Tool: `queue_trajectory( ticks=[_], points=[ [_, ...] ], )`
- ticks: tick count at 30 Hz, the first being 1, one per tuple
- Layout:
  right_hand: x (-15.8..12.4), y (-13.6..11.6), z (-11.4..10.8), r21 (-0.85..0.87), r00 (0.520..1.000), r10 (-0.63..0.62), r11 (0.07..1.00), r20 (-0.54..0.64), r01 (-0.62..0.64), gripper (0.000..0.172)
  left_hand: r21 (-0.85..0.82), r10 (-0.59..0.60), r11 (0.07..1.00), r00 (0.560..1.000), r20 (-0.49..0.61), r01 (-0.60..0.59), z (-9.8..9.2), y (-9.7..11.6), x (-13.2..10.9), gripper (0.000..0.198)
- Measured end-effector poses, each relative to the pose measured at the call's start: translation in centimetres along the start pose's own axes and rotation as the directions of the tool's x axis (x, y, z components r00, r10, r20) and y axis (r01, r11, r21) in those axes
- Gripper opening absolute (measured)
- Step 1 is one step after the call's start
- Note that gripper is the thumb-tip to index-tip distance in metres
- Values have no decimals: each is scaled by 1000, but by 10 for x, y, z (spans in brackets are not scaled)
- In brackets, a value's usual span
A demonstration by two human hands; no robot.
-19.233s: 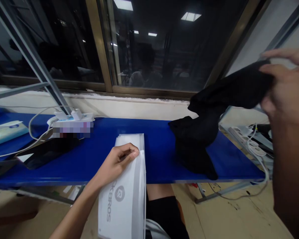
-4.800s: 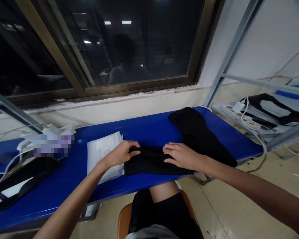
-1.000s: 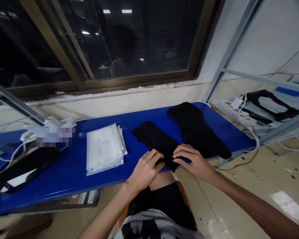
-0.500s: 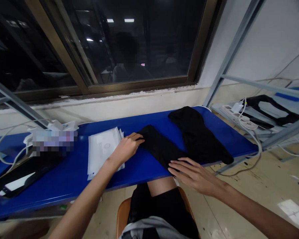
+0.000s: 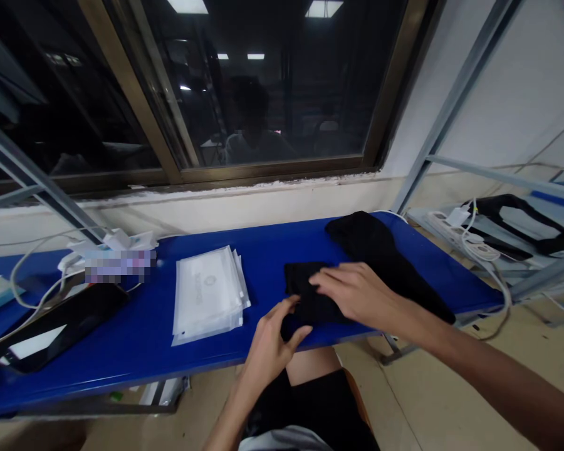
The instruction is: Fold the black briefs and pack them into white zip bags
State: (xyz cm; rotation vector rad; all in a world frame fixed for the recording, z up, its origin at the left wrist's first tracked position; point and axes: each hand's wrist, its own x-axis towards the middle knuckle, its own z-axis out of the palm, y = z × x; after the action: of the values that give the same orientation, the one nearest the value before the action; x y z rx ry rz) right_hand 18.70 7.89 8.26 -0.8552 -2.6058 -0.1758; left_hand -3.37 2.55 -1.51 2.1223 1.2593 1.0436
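A black cloth (image 5: pixel 317 300), folded over into a short bundle, lies near the front edge of the blue table. My right hand (image 5: pixel 361 294) rests on top of it, its fingers bent and closed on the fabric. At the bundle's near left corner is my left hand (image 5: pixel 272 341). Its thumb and fingers are apart, curved about the edge of the fabric and touching it. A second black cloth piece (image 5: pixel 390 257), larger and loosely spread, lies behind and to the right. Left of the bundle is a stack of whitish zip bags (image 5: pixel 207 294).
A black phone-like slab (image 5: pixel 61 326) and white chargers with cables (image 5: pixel 122 241) occupy the table's left side. Metal frame posts (image 5: pixel 451 113) rise at both ends, below a dark window (image 5: pixel 272 88). A power strip (image 5: pixel 470 235) sits on a neighbouring surface at right.
The nearer black cloth has gone from a long strip to a shorter folded bundle. My right hand has moved up onto it, and my left hand down to its near corner. The view has shifted slightly.
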Motion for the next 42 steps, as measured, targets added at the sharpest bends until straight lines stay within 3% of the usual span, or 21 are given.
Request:
queue_trajectory(
  ticks=[2, 5, 7, 10, 13, 16, 19, 21, 23, 25, 27, 30, 35, 42],
  points=[
    [38, 17, 7, -45, 985, 75, 997, 158, -69, 22, -49, -97, 994, 990, -104, 93, 6, -5, 1, 35],
    [74, 38, 38, -12, 899, 201, 977, 390, -213, 17, -20, -169, 985, 958, -232, 169, 13, -10, 4, 20],
    [79, 46, 64, 1, 872, 250, 961, 421, -276, 14, 16, -205, 976, 940, -273, 217, 16, -10, 5, 25],
    [68, 49, 92, 22, 887, 289, 948, 360, -318, 21, 48, -207, 972, 932, -299, 231, 19, -8, 4, 31],
    [53, 50, 102, 70, 907, 304, 939, 290, -337, 19, 116, -160, 970, 918, -363, 215, 20, -7, 6, 32],
    [43, 48, 95, 122, 923, 317, 929, 218, -348, 24, 188, -126, 959, 909, -397, 214, 20, -6, 10, 33],
    [34, 33, 81, 74, 945, 325, 942, 25, -326, 22, 204, -132, 952, 904, -406, 230, 17, -6, 15, 32],
    [26, 18, 73, 39, 961, 248, 969, -121, -245, 27, 201, -144, 951, 912, -385, 235, 14, -6, 18, 31],
    [19, 2, 71, 59, 979, 124, 992, -164, -116, 36, 208, -141, 953, 927, -347, 222, 12, -5, 20, 30],
    [13, -8, 77, 105, 995, 29, 994, -94, -19, 40, 236, -131, 946, 929, -347, 222, 11, -5, 21, 29],
    [10, -9, 85, 161, 1000, 4, 987, 16, -7, 43, 258, -123, 938, 915, -384, 234, 11, -6, 20, 31],
    [8, -3, 91, 243, 988, 41, 967, 152, -78, 50, 228, -122, 946, 904, -410, 232, 13, -10, 17, 32],
    [12, 0, 80, 292, 930, 106, 931, 353, -217, 70, 277, -102, 936, 918, -383, 219, 13, -15, 23, 29],
    [20, 9, 76, 363, 871, 89, 885, 483, -292, 95, 382, -139, 884, 932, -336, 269, 11, -9, 27, 32]
  ],
)
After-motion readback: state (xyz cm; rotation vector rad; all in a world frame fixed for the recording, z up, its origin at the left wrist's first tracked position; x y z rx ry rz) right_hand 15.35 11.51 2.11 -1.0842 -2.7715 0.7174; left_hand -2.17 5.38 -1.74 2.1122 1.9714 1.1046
